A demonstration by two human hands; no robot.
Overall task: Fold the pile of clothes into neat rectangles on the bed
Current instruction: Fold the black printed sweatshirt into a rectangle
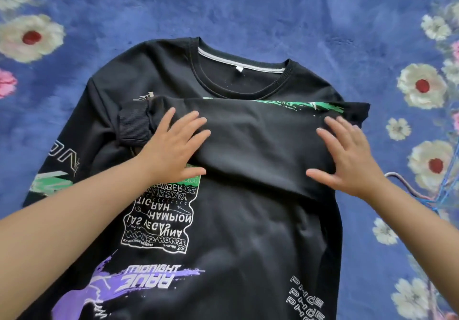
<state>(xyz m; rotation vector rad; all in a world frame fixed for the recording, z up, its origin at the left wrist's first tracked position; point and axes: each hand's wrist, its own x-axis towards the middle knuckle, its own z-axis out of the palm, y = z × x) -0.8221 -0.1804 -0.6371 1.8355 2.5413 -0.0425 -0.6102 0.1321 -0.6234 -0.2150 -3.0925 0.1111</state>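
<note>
Flat on the blue flowered bedspread point(248, 9) lies one black sweatshirt point(248, 232), front up, its round neck point(244, 73) pointing away from the person and beyond both hands. Two bare hands rest on it, and both are spread with straight fingers, pressing cloth and gripping nothing. One sleeve point(258, 140) is folded across the chest, and it runs between the two hands, from the ribbed cuff point(134, 127) just outside the left hand point(171, 148) to the shoulder fold just past the fingertips of the right hand point(347, 153). The left hand lies palm down on the cuff end of that sleeve, thumb toward the person; the right hand lies palm down on the other end, thumb pointing inward toward the left hand. A second sleeve point(57, 170) lies out straight to the outer side of the left forearm, with white lettering and a green patch on it. Below the left hand, nearer the person, sits one white-outlined block of text point(159, 220), and further down under the left forearm one purple print point(139, 280). Near the right forearm, on its inner side, is one column of small white letters point(306, 302). Outside the right wrist a thin coloured cord point(407, 190) lies on the bedspread, apart from the sweatshirt. No other garments can be counted in view.
</note>
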